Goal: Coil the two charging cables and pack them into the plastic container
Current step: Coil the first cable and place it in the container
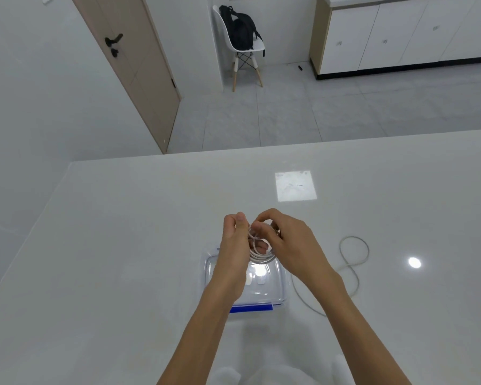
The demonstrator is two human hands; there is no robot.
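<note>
**Head view: first coil held over the box, second cable loose to the right**

The fingers (240, 221) of both hands are curled and pinch the top of the coiled cable (260, 255) at the centre of the frame. The left hand (235, 241) grips the bundle from the left with its thumb up. The right hand (288, 240) pinches it from the right and seems to be working an end round the loops, though the tuck is too small to make out.

The coil hangs below the fingertips as a small, roughly upright ring of several white turns. Its lower arc is just over the far rim of the plastic container (283, 276). The way in therefore lies straight down and slightly toward the bottom of the frame. The container is clear, with a blue clip (250, 309) on its near side. I cannot tell whether a lid is on it, and the bright patches inside may only be reflections.

The second cable (354, 254) lies on the desk (122, 245) just right of the container, uncoiled in a loose figure-eight. It runs from a loop at right of centre down toward lower centre, passing behind the right forearm. The right hand is the nearer one to it.

Well apart, across the floor, are a chair (257, 45) carrying a black backpack (239, 29) at upper centre, a door (134, 65) at upper left and white cabinets (400, 37) at upper right.
</note>
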